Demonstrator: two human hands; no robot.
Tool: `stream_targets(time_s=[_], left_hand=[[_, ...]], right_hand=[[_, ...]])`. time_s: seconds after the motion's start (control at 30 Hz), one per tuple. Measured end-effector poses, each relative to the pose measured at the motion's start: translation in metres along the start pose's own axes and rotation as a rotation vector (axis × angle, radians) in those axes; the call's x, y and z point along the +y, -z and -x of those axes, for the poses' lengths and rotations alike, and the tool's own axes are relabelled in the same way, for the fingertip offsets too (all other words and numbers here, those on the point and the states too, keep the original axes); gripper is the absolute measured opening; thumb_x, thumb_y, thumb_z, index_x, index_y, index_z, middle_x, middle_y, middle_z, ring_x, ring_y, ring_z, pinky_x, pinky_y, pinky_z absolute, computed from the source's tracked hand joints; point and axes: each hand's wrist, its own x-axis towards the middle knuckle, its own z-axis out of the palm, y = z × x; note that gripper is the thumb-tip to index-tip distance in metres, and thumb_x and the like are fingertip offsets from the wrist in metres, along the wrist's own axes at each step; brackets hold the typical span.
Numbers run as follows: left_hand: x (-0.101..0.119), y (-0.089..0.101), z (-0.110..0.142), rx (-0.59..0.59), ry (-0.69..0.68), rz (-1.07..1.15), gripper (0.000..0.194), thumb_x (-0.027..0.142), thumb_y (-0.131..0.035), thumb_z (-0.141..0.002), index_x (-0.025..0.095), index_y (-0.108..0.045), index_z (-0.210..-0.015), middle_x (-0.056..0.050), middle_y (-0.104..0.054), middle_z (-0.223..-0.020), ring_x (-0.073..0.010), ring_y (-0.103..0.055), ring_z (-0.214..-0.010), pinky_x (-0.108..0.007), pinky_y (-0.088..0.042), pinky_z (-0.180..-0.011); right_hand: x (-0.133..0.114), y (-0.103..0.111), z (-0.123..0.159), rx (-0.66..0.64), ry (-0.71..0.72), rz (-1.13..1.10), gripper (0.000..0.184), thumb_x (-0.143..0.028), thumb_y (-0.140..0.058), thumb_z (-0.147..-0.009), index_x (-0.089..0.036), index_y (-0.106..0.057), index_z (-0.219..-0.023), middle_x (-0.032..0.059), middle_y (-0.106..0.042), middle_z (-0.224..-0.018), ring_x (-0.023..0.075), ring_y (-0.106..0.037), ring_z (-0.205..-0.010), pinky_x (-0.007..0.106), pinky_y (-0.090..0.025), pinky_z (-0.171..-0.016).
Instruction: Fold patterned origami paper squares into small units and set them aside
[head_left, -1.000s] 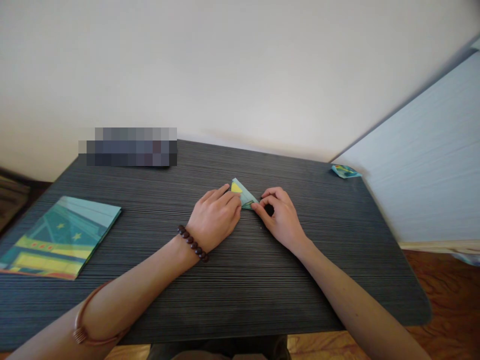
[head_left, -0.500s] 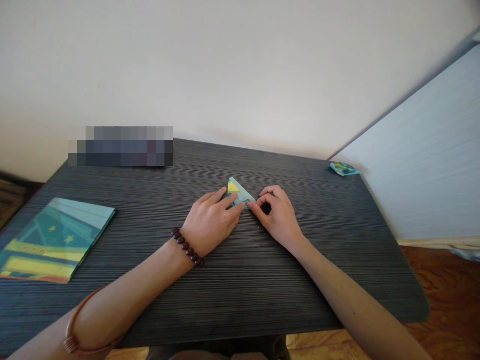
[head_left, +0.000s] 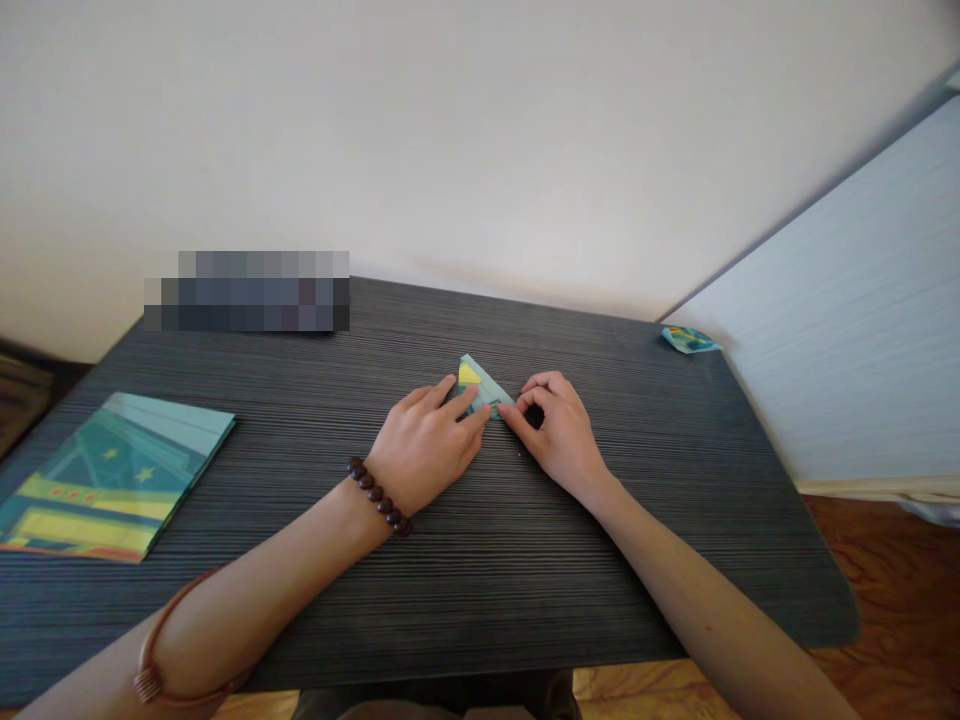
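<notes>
A small folded piece of paper (head_left: 487,384), pale teal with a yellow patch, lies on the dark table with a slanting edge toward the upper right. My left hand (head_left: 429,440) rests over its left and near side, fingers spread and pressing it flat. At the paper's right corner, the thumb and forefinger of my right hand (head_left: 559,430) pinch the tip, the other fingers curled. The paper's near part is hidden under my left fingers.
At the left of the dark table (head_left: 420,610) lies a larger folded teal and yellow sheet (head_left: 127,475). A small folded paper piece (head_left: 688,340) sits at the far right corner. A pixelated object (head_left: 255,295) stands at the back left, near the wall.
Almost nothing differs; both hands keep their places on the paper. The whole view has shifted very slightly.
</notes>
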Motion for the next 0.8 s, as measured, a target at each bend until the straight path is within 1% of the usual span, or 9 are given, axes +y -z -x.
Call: stream_targets(time_s=[0.17,0.27,0.4,0.6,0.8], left_hand=[[0.0007,0.0021,-0.0003,0.005,-0.002,-0.009,0.027,0.022,-0.045,-0.089,0.019,-0.066,-0.105,-0.009,-0.065,-0.113,-0.0305,-0.056,-0.11,-0.046,-0.052,-0.084],[0.0027,0.0033,0.0,-0.015,0.002,-0.014,0.029,0.022,-0.043,-0.089,0.018,-0.065,-0.108,-0.01,-0.064,-0.115,-0.031,-0.055,-0.112,-0.046,-0.051,-0.085],[0.006,0.004,0.0007,-0.042,0.012,-0.024,0.031,0.022,-0.043,-0.089,0.015,-0.064,-0.111,-0.011,-0.061,-0.12,-0.0312,-0.053,-0.115,-0.046,-0.05,-0.089],[0.0064,0.0036,0.0017,-0.053,0.016,-0.031,0.03,0.023,-0.043,-0.089,0.016,-0.063,-0.112,-0.011,-0.06,-0.122,-0.0301,-0.051,-0.116,-0.045,-0.049,-0.091],[0.0054,0.0046,0.0019,-0.076,0.02,-0.032,0.032,0.024,-0.041,-0.091,0.016,-0.062,-0.113,-0.01,-0.059,-0.123,-0.0302,-0.051,-0.117,-0.046,-0.048,-0.091]], right_hand=[[-0.0019,0.0008,-0.0005,-0.015,-0.004,0.004,0.021,-0.037,-0.059,-0.081,-0.02,-0.057,-0.068,0.0057,-0.056,-0.092,0.0205,-0.054,-0.086,0.039,-0.045,-0.079],[-0.0013,0.0002,-0.0002,-0.017,0.002,0.011,0.02,-0.036,-0.06,-0.081,-0.02,-0.056,-0.069,0.0053,-0.056,-0.091,0.02,-0.053,-0.085,0.038,-0.044,-0.078],[0.0,-0.0003,0.0003,-0.014,0.006,0.036,0.019,-0.035,-0.059,-0.081,-0.02,-0.055,-0.071,0.0051,-0.055,-0.091,0.0198,-0.053,-0.085,0.037,-0.044,-0.078],[-0.005,0.0026,0.0002,-0.02,0.015,0.07,0.016,-0.035,-0.059,-0.08,-0.021,-0.053,-0.079,0.0053,-0.053,-0.092,0.0206,-0.052,-0.088,0.037,-0.043,-0.08],[-0.0042,0.0068,-0.0009,-0.059,0.008,0.006,0.014,-0.027,-0.06,-0.076,-0.022,-0.05,-0.085,0.0055,-0.051,-0.096,0.0211,-0.051,-0.092,0.038,-0.043,-0.082]])
